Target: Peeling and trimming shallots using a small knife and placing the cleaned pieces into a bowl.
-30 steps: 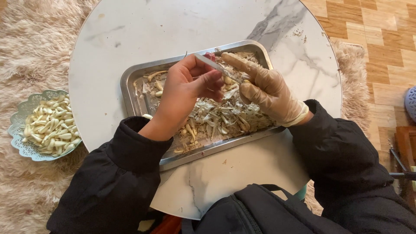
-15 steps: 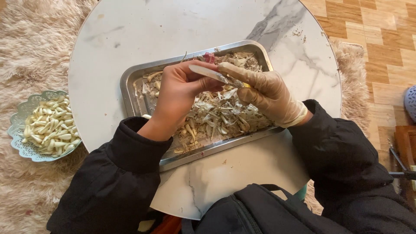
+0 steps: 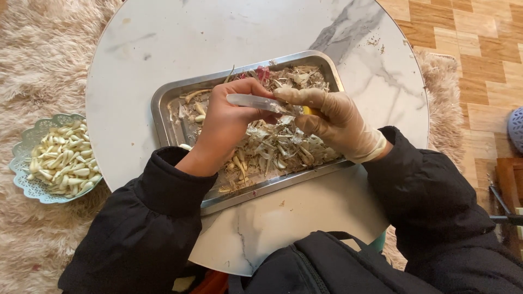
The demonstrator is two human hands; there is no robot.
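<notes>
— What is being seen at the left edge?
— A bowl point(image 3: 34, 188) of peeled cloves is being cut off there.
— And over the tray point(image 3: 163, 103)?
— A knife point(image 3: 256, 102) is being gripped by the bare left hand point(image 3: 229, 122) and gloved right hand point(image 3: 332, 122); its handle is being hidden.

Left hand point(image 3: 229, 122) bare, right hand point(image 3: 332, 122) gloved — fingertips meeting.

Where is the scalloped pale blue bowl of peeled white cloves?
The scalloped pale blue bowl sits on the shaggy beige rug, left of the round marble table.
</notes>
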